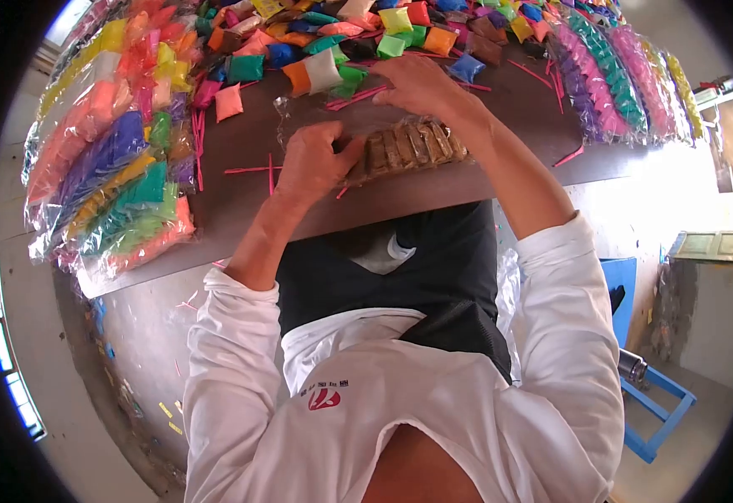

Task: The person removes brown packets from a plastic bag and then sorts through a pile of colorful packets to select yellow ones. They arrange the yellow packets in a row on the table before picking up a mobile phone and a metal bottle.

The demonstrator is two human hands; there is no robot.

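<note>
Keeping the bag of brown packets [412,152] lengthwise along the near table [240,210] edge, we have our left hand [309,161] nearer, half-curled at its left end, right hand [421,84] loosely bent beyond by pink ties [354,101], both grips unclear.

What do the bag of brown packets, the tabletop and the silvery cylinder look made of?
The bag: thin glossy plastic film, see-through and creased over the brown packets.
The tabletop: smooth, faintly shiny, perhaps laminate or painted board.
The silvery cylinder: likely polished metal, from its bright highlights.
</note>
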